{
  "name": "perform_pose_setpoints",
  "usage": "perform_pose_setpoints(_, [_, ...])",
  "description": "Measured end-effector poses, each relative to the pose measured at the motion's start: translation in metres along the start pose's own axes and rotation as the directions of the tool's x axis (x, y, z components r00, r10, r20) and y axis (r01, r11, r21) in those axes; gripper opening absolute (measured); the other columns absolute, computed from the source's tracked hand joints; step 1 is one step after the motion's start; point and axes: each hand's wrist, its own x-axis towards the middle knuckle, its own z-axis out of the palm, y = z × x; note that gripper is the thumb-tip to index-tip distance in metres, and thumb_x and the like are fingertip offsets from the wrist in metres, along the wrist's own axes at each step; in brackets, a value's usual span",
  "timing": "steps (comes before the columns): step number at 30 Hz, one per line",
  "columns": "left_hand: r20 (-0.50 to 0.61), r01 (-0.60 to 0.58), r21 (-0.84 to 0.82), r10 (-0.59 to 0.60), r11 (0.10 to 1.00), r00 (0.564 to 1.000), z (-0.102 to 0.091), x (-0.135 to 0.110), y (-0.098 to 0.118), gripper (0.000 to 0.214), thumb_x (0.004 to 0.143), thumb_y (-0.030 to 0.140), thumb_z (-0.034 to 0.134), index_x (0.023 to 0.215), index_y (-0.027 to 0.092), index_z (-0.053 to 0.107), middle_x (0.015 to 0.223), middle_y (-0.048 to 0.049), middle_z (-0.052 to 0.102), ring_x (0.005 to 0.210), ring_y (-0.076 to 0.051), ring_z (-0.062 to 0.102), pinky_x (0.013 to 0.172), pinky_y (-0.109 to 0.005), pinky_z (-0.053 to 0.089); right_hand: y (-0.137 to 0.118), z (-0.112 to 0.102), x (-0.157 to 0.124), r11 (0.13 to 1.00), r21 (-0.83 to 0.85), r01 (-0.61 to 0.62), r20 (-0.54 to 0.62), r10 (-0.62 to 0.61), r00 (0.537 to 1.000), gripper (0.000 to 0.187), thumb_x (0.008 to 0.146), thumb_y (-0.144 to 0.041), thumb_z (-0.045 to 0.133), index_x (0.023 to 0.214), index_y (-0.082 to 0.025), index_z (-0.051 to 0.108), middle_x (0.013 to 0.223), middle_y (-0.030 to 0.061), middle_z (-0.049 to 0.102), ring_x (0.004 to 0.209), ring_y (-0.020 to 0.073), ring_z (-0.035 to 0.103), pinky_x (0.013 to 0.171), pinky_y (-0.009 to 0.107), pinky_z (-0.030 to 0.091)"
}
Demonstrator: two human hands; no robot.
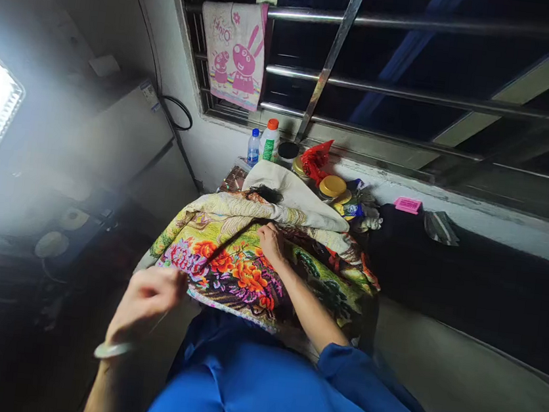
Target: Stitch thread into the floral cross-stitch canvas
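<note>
A large embroidered cloth point(247, 272), with orange and purple flowers on a green ground, lies bunched over my lap and the surface ahead. On its middle, close to a fold, rests my right hand point(271, 242), its fingers curled and closed on the fabric. My left hand point(149, 301) is raised off the cloth's near left edge, slightly blurred, with the fingers pressed together. Whatever they pinch is too small to make out; a faint thin line shows beneath them. A pale bangle point(112, 350) circles the left wrist. Dark threads point(266, 194) lie on the cloth's far fold.
Behind the cloth stand a blue-capped bottle point(254, 147), a red-capped white bottle point(270, 143), a yellow-lidded jar point(332, 187) and a red plastic bag point(316, 160). A pink item point(407, 204) sits on the black surface point(484, 276). A towel point(235, 53) hangs from the window bars.
</note>
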Motion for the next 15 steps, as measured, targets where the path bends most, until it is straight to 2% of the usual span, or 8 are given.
perform_pose_setpoints(1, [-0.042,0.13,0.139,-0.125,0.982,0.991,0.008,0.017,-0.009,0.032,0.073,0.04,0.063,0.051,0.018,0.056,0.052,0.0004,0.05,0.052,-0.011,0.045,0.053,-0.027,0.036,0.002,-0.001,-0.003,0.999,0.045,0.005,-0.007,-0.005,1.0,0.021,0.08,-0.016,0.044,0.062,-0.018,0.055,0.073,0.0064,0.056,0.074,0.0187,0.052,0.07,0.03,0.04])
perform_pose_setpoints(2, [-0.134,0.212,0.215,-0.186,0.953,0.973,0.015,0.033,-0.021,0.027,0.073,0.04,0.063,0.058,0.018,0.06,0.058,-0.0002,0.055,0.055,-0.011,0.047,0.054,-0.026,0.037,0.004,-0.002,-0.006,0.995,0.098,0.002,-0.009,-0.001,1.0,0.019,0.079,-0.017,0.044,0.063,-0.019,0.053,0.072,0.0052,0.056,0.072,0.0179,0.051,0.069,0.029,0.04])
perform_pose_setpoints(3, [-0.17,0.276,0.257,-0.238,0.926,0.956,0.021,0.048,-0.035,0.027,0.072,0.042,0.061,0.063,0.017,0.062,0.061,-0.0008,0.058,0.056,-0.012,0.049,0.054,-0.026,0.038,0.007,-0.003,-0.011,0.988,0.155,-0.009,-0.006,0.01,1.0,0.017,0.079,-0.018,0.044,0.064,-0.019,0.051,0.07,0.0038,0.055,0.07,0.0171,0.051,0.068,0.028,0.04])
perform_pose_setpoints(6, [-0.201,0.385,0.431,-0.33,0.816,0.922,0.037,0.081,-0.08,0.032,0.075,0.043,0.058,0.088,0.014,0.067,0.059,-0.0003,0.058,0.056,-0.015,0.052,0.056,-0.027,0.04,0.013,-0.01,-0.031,0.952,0.301,-0.048,0.038,0.038,0.999,0.016,0.079,-0.023,0.043,0.063,-0.021,0.045,0.061,-0.0006,0.05,0.06,0.0149,0.047,0.061,0.026,0.039])
perform_pose_setpoints(8, [-0.188,0.378,0.586,-0.334,0.717,0.924,0.047,0.095,-0.104,0.034,0.076,0.037,0.059,0.1,0.013,0.065,0.066,-0.0028,0.063,0.063,-0.017,0.057,0.061,-0.028,0.042,0.015,-0.013,-0.047,0.929,0.367,-0.056,0.067,0.033,0.997,0.018,0.08,-0.027,0.042,0.063,-0.021,0.043,0.058,-0.0022,0.048,0.057,0.0139,0.045,0.059,0.025,0.038])
perform_pose_setpoints(10, [-0.177,0.335,0.722,-0.306,0.606,0.935,0.058,0.106,-0.119,0.031,0.079,0.03,0.058,0.104,0.014,0.063,0.085,-0.0084,0.067,0.078,-0.019,0.061,0.07,-0.029,0.044,0.014,-0.016,-0.062,0.91,0.411,-0.053,0.079,0.022,0.997,0.02,0.081,-0.03,0.042,0.064,-0.021,0.045,0.059,-0.0023,0.049,0.057,0.0134,0.046,0.059,0.025,0.039])
perform_pose_setpoints(13, [-0.157,0.277,0.872,-0.304,0.404,0.94,0.073,0.12,-0.129,0.027,0.082,0.026,0.053,0.105,0.016,0.063,0.098,-0.0121,0.065,0.086,-0.022,0.061,0.077,-0.033,0.044,0.014,-0.018,-0.073,0.898,0.437,-0.05,0.077,0.018,0.997,0.022,0.082,-0.033,0.043,0.066,-0.02,0.05,0.062,-0.0011,0.053,0.059,0.0135,0.049,0.061,0.026,0.041])
perform_pose_setpoints(15, [-0.145,0.221,0.938,-0.278,0.267,0.95,0.078,0.128,-0.131,0.029,0.082,0.028,0.053,0.108,0.016,0.061,0.103,-0.0139,0.062,0.094,-0.025,0.059,0.081,-0.037,0.043,0.015,-0.019,-0.07,0.902,0.429,-0.046,0.096,0.005,0.995,0.024,0.081,-0.035,0.046,0.066,-0.019,0.054,0.063,0.0002,0.056,0.06,0.0141,0.051,0.06,0.026,0.041])
